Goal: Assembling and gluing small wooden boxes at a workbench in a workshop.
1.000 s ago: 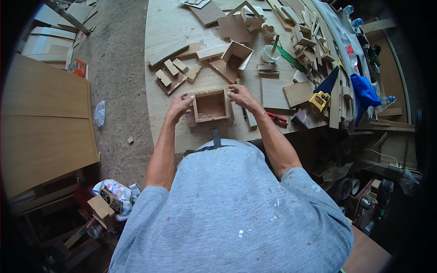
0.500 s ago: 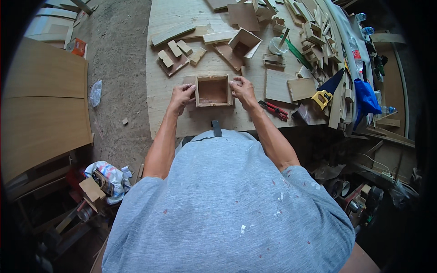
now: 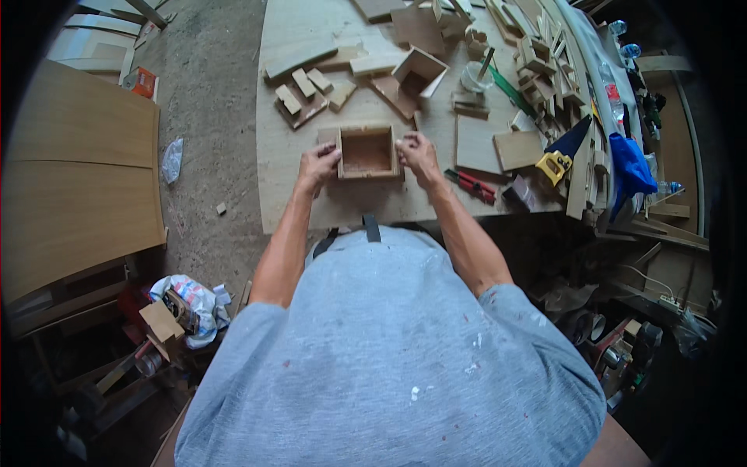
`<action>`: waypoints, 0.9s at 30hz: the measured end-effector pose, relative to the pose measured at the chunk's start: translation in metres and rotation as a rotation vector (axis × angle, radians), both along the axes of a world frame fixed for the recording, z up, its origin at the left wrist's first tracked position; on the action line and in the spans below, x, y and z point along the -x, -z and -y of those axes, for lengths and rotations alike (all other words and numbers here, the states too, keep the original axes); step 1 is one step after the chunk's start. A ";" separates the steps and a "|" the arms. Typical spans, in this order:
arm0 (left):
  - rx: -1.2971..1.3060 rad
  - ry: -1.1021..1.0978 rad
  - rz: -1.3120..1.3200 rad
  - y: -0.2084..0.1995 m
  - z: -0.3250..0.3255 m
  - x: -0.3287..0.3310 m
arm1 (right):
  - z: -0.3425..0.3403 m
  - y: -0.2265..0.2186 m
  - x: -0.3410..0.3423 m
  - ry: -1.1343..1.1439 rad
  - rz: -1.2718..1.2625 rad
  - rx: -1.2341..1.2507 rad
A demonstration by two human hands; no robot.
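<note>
A small open wooden box (image 3: 366, 174) with a reddish-brown inside sits near the table's front edge, its open top facing up. My left hand (image 3: 317, 165) is closed on its left wall, fingers bent against the wood. On the opposite wall my right hand (image 3: 419, 156) pinches the box between thumb and fingers. Part of a flat board (image 3: 327, 135) shows at the box's far left corner. Just right of my right hand lie red-handled pliers (image 3: 471, 185).
Wood blocks (image 3: 303, 83) and a tilted second box (image 3: 419, 71) lie farther back. A plastic cup (image 3: 476, 76) with a stick stands behind flat boards (image 3: 476, 145). At the right are a yellow-handled saw (image 3: 562, 154), a blue bag (image 3: 632, 167) and piled wood offcuts (image 3: 537, 66).
The whole view has shifted slightly, so the table and box sit a little farther right. Both hands stay on the box's side walls.
</note>
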State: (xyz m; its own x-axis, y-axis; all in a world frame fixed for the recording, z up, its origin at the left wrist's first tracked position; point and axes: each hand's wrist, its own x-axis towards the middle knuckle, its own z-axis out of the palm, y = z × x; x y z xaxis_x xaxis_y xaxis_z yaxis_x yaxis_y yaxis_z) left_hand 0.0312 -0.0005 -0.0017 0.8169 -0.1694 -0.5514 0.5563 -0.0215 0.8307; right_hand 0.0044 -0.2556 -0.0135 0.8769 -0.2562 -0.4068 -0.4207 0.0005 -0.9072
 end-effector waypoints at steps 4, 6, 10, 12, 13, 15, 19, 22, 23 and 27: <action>-0.011 0.074 -0.030 0.000 -0.002 -0.009 | 0.006 -0.010 -0.009 -0.155 -0.046 -0.031; -0.053 0.151 -0.030 -0.007 -0.002 -0.024 | 0.012 -0.022 -0.022 -0.264 -0.006 0.040; -0.086 0.291 -0.010 0.013 -0.013 -0.051 | 0.027 -0.024 -0.050 -0.544 -0.038 0.095; 0.076 0.307 -0.048 0.024 -0.019 -0.055 | 0.030 -0.008 -0.053 -0.466 0.069 0.085; -0.016 0.272 0.003 0.032 -0.021 -0.049 | 0.026 -0.008 -0.054 -0.488 0.034 0.004; -0.023 0.271 -0.073 0.025 -0.013 -0.047 | 0.028 0.000 -0.050 -0.414 -0.054 -0.031; -0.005 0.225 -0.072 0.012 -0.007 -0.038 | 0.020 -0.030 -0.038 -0.400 -0.175 0.048; -0.059 0.220 -0.002 0.012 -0.010 -0.031 | 0.020 -0.035 -0.032 -0.383 -0.181 0.025; -0.087 0.212 0.041 0.014 -0.011 -0.031 | 0.022 -0.034 -0.030 -0.371 -0.199 -0.013; -0.060 0.194 -0.143 0.007 -0.028 -0.010 | 0.029 -0.004 -0.004 -0.145 -0.075 0.041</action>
